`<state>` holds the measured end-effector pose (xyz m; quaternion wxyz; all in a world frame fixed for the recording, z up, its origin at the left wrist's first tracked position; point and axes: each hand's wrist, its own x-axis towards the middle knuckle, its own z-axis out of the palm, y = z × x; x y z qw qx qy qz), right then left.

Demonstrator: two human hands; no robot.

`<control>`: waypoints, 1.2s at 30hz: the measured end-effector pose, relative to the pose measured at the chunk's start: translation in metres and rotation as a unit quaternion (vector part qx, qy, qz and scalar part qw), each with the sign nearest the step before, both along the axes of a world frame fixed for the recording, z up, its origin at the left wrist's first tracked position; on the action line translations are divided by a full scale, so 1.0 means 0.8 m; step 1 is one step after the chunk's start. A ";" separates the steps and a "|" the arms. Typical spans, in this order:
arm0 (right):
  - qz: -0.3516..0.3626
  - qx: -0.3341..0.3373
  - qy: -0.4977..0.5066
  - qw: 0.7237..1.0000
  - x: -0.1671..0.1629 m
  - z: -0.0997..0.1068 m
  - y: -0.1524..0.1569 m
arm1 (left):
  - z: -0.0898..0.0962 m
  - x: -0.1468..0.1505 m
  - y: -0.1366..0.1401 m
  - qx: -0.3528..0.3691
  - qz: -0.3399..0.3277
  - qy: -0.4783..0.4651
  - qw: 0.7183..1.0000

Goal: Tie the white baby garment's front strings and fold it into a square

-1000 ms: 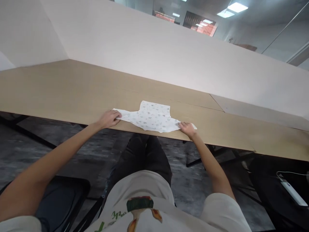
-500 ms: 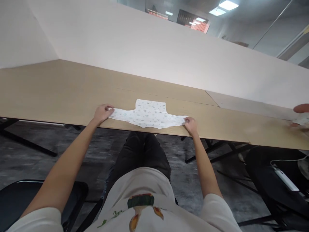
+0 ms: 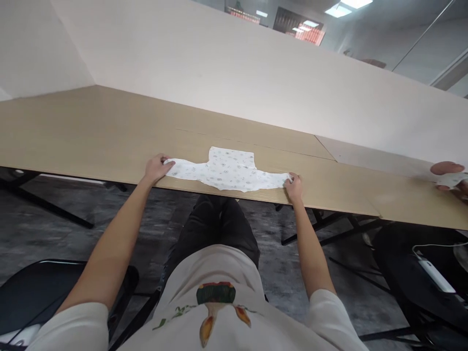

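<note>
A small white long-sleeved baby top (image 3: 232, 169) with a fine scattered print lies flat near the front edge of the table (image 3: 120, 126). Its body points away from me and both sleeves stretch out sideways. At the left sleeve's end, my left hand (image 3: 157, 168) is closed with thumb and fingers on the cuff. My right hand (image 3: 294, 187) pinches the other cuff at the right. Both hands rest low over the tabletop.
A white partition (image 3: 219, 68) borders the table's far side. At the far right is another person's hand (image 3: 463, 187) by white cloth (image 3: 451, 180) and a reddish-brown object (image 3: 446, 167). Black chairs (image 3: 36, 287) stand left and right; a white power strip (image 3: 437, 275) lies on the right one.
The whole view has shifted slightly. My hands keep their hold on the cuffs, and the right one's fingers have turned a little. At the far right, the white cloth and reddish-brown object have moved.
</note>
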<state>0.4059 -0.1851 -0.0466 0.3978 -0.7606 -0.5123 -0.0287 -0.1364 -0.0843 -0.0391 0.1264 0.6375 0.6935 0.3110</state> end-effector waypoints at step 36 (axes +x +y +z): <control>0.256 -0.017 -0.117 0.960 -0.341 0.032 -0.030 | 0.013 0.002 -0.011 -0.004 0.000 -0.008 1.000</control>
